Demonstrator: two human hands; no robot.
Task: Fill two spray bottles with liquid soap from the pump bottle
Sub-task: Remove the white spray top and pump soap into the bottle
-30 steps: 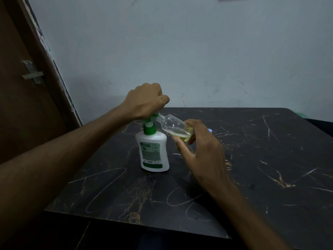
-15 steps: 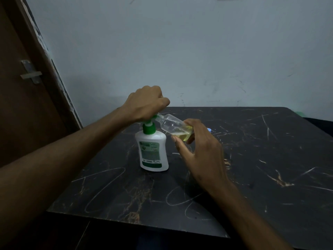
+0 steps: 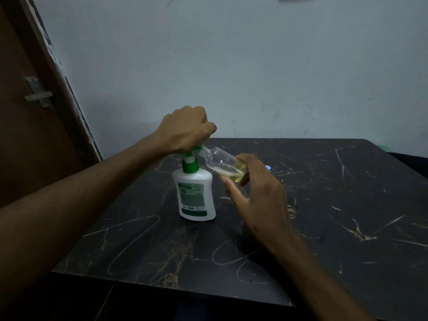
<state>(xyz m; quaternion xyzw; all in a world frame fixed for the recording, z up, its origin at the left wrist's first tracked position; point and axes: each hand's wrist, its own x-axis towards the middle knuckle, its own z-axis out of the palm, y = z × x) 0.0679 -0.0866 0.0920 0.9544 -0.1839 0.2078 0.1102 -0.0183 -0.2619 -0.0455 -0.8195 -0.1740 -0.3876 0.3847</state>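
At the far left, well away from both hands, a brown door (image 3: 27,135) with a metal latch (image 3: 38,95) stands beside a pale wall (image 3: 231,66). Reaching in from the left, the person's left hand (image 3: 185,129) is curled into a fist over the green pump head (image 3: 194,150) of a white pump bottle (image 3: 196,195), which stands upright on the scratched black table (image 3: 324,216) directly beneath that hand. Whether the fingers wrap around the pump head or only bear down on it cannot be told from above. Just right of the left hand, a small clear spray bottle (image 3: 222,162) is tilted with its open neck up against the pump's spout and its base lower to the right; a little yellowish liquid soap (image 3: 234,176) pools at the low end. The right hand (image 3: 257,195) holds the spray bottle by its base, thumb and fingers curled around it, just beside the pump bottle's shoulder. Just beyond the right hand's knuckles, a small blue object (image 3: 268,168) peeks out on the table, mostly hidden by the hand.
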